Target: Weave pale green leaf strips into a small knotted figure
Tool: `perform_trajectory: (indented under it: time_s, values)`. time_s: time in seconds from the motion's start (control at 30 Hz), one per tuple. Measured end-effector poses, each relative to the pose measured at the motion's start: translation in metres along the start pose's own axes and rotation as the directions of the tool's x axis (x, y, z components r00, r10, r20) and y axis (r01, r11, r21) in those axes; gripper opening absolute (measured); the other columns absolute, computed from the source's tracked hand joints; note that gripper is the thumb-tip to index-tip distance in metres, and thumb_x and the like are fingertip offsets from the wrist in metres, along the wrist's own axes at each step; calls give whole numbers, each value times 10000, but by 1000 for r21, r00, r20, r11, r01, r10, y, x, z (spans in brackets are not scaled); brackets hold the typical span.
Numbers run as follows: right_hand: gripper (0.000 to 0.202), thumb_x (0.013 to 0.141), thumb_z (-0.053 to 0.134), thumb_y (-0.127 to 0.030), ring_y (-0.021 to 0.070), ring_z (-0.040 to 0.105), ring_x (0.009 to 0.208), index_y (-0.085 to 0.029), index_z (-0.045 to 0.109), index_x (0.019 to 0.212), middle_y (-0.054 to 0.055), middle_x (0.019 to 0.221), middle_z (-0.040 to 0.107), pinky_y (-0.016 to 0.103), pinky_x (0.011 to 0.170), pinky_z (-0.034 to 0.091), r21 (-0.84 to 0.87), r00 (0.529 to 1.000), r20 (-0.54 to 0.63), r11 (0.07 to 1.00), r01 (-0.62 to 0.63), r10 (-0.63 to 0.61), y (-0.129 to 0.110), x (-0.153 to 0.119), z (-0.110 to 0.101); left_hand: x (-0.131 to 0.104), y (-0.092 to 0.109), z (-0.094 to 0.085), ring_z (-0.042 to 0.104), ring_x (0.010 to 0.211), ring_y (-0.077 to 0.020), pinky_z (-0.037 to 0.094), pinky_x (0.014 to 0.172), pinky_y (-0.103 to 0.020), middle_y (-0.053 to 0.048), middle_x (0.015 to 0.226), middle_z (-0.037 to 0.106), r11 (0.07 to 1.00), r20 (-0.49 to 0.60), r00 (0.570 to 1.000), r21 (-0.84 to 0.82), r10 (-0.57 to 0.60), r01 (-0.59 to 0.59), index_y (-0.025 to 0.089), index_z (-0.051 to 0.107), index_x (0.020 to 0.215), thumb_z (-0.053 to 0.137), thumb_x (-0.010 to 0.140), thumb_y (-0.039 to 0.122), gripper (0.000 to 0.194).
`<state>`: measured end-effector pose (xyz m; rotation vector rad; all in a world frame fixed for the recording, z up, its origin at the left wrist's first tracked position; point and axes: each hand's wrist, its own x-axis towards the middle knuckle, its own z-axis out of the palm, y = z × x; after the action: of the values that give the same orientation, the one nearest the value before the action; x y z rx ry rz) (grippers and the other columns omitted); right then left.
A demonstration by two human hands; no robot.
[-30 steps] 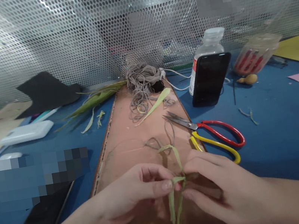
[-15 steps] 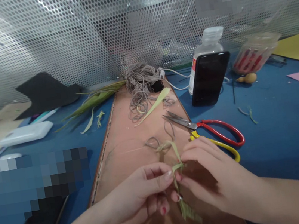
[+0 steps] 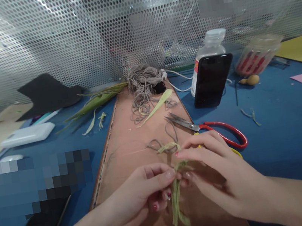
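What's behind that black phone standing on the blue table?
Behind the black phone stands a clear plastic bottle with a red-and-white label. Its neck and shoulder show; the phone covers most of its lower body.

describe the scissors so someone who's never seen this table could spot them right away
Find the long brown board running up the middle of the blue table. At its right edge, just beyond the right hand, the scissors lie with their blades on the board. Unlike the black phone nearby, they show one red handle and one yellow, partly hidden.
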<state>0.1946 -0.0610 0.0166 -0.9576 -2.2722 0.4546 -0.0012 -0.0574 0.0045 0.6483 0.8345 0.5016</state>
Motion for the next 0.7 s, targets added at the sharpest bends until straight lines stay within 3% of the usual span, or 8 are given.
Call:
perform_trajectory:
  time_s: [0.17,0.33,0.4,0.47,0.53,0.63,0.7]
  values:
    - [305,844,399,-85,122,511,904,-195,496,1111,72,1008,494,259,809,453,205,984,175,977,-52,16,9,4,-1,-2,1,0,338,468,-18,180,389,-133,-27,714,575,999,-12,999,-32,-35,35,114,592,709,660,721,275,176]
    - [269,799,473,-81,142,505,896,-157,484,1056,74,938,532,273,788,442,119,997,-19,990,79,-77,9,0,3,-2,2,2,340,427,-14,173,371,-133,-7,639,583,999,-44,999,51,-11,13,122,566,669,656,716,320,223]
    - [163,768,518,-113,120,525,740,-165,501,921,27,782,553,225,665,448,173,995,4,980,98,-101,1,-3,3,-2,1,4,335,419,-18,185,374,-137,20,554,533,993,-74,995,104,63,-55,118,579,645,651,716,332,236]
    - [34,773,521,-162,82,474,539,-174,517,741,-19,619,526,184,514,404,252,978,208,967,-28,-26,-9,-4,4,-1,0,6,336,426,-23,213,391,-136,41,495,480,984,-114,985,135,130,-115,116,600,627,657,711,313,221]
    - [66,775,523,-184,65,446,474,-167,564,726,-24,590,529,168,443,360,294,906,406,922,-251,117,-19,-4,8,-1,-1,8,342,439,-23,241,411,-132,40,497,483,979,-149,975,145,164,-143,118,621,624,658,714,286,195]
    - [96,753,534,-185,48,423,422,-168,614,803,-47,534,494,147,385,312,326,788,535,786,-526,305,-28,-2,16,1,-4,10,331,421,-20,234,388,-125,41,485,483,979,-173,968,132,179,-158,124,636,629,661,714,281,180]
    - [93,754,521,-183,32,400,369,-166,607,786,-72,467,445,132,355,286,370,731,580,682,-631,361,-30,0,19,3,-6,11,325,394,-16,221,362,-124,43,465,474,983,-171,972,109,164,-147,124,645,642,663,711,293,183]
